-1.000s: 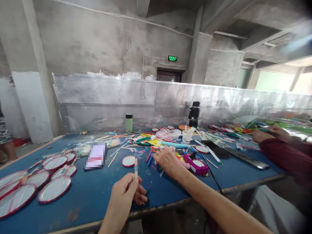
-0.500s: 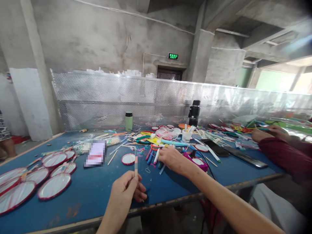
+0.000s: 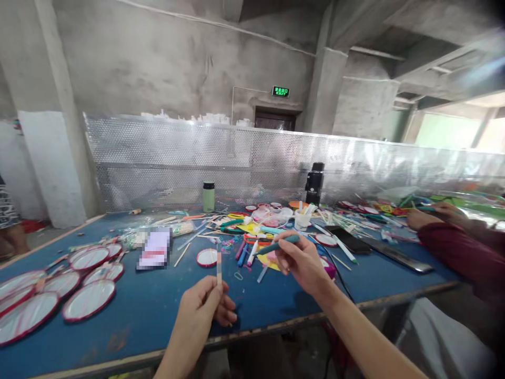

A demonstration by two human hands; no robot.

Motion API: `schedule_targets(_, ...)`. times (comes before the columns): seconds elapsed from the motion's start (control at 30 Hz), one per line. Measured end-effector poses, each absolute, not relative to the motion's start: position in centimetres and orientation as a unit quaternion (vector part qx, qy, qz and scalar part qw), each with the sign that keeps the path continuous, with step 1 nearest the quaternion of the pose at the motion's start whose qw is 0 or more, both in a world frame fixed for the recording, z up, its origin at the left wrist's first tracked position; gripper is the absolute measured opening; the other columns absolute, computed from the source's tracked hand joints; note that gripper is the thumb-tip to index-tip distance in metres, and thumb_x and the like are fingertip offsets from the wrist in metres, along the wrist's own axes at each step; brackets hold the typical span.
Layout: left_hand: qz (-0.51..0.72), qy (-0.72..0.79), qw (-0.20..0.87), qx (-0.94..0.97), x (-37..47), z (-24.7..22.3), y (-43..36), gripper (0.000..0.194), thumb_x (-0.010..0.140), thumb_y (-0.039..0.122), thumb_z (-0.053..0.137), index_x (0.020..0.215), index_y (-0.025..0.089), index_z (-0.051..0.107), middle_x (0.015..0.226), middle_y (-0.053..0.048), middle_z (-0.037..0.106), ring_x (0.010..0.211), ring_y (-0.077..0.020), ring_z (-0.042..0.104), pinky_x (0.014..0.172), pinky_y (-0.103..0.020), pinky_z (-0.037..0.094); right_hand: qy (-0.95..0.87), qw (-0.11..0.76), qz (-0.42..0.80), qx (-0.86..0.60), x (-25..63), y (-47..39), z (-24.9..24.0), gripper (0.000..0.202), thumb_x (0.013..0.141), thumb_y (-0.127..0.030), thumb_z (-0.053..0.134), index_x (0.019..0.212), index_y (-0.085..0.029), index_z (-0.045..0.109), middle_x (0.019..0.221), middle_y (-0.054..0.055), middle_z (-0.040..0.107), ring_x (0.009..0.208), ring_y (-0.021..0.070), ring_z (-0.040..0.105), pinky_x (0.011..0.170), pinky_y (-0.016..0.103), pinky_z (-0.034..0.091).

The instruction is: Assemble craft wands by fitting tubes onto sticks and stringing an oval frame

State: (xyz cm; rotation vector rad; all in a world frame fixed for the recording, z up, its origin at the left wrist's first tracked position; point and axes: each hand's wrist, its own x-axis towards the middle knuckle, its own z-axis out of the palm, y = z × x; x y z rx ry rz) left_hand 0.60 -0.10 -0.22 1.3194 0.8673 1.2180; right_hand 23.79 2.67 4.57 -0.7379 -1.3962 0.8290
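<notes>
My left hand [image 3: 205,308] is closed near the table's front edge, pinching a flat narrow stick [image 3: 219,266] upright. The stick is pale with an orange-tinted band. Just behind it shows a small white disc with a red rim [image 3: 207,257]. In my right hand [image 3: 302,258] is a dark teal marker [image 3: 282,244], held between thumb and fingers above the table, its thin end pointing left. Below and left of that hand are a white marker [image 3: 253,253], a short translucent strip [image 3: 262,274] and other coloured pens.
Several larger red-rimmed discs [image 3: 89,300] spread over the left of the blue table [image 3: 158,310]. A phone [image 3: 154,248], a green bottle [image 3: 209,197], a black flask [image 3: 314,183] and a cup of pens [image 3: 302,219] stand or lie farther back. At right, another person's maroon sleeve [image 3: 445,237] reaches in.
My right hand has lifted from the pile of pens and moved right and nearer, with the teal marker now visible in it. My left hand and its stick stay almost still.
</notes>
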Motion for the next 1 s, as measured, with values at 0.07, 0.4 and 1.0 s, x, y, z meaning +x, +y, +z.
schedule_targets(0.07, 0.516, 0.364, 0.546, 0.551, 0.6, -0.1, -0.1, 0.029, 0.084, 0.044, 0.057, 0.079, 0.015, 0.058, 0.062, -0.004, 0.070, 0.053, -0.0177, 0.068, 0.048, -0.024, 0.050, -0.540, 0.669, 0.425, -0.283, 22.1, 1.8, 3.3, 0.018, 0.082, -0.033, 0.067, 0.089, -0.018, 0.060, 0.058, -0.004, 0.060, 0.037, 0.0064, 0.046, 0.034, 0.018, 0.038)
schedule_targets(0.4, 0.509, 0.345, 0.564, 0.550, 0.5, 0.3, -0.2, 0.030, 0.086, 0.042, 0.057, 0.080, 0.013, 0.060, 0.066, -0.006, 0.071, 0.055, -0.0188, 0.070, 0.052, -0.027, 0.054, -0.520, 0.690, 0.414, -0.286, 16.2, -0.1, 0.3, 0.019, 0.082, -0.034, 0.069, 0.085, -0.016, 0.064, 0.061, -0.001, 0.064, 0.036, 0.0076, 0.054, 0.033, 0.017, 0.046)
schedule_targets(1.0, 0.510, 0.340, 0.566, 0.551, 0.4, 0.1, -0.3, 0.030, 0.086, 0.043, 0.056, 0.080, 0.014, 0.059, 0.065, -0.005, 0.071, 0.055, -0.0186, 0.070, 0.052, -0.026, 0.054, -0.544, 0.694, 0.356, -0.309, 16.1, -0.1, 0.4, 0.017, 0.083, -0.034, 0.068, 0.085, -0.017, 0.063, 0.061, -0.003, 0.062, 0.037, 0.0082, 0.055, 0.035, 0.019, 0.047)
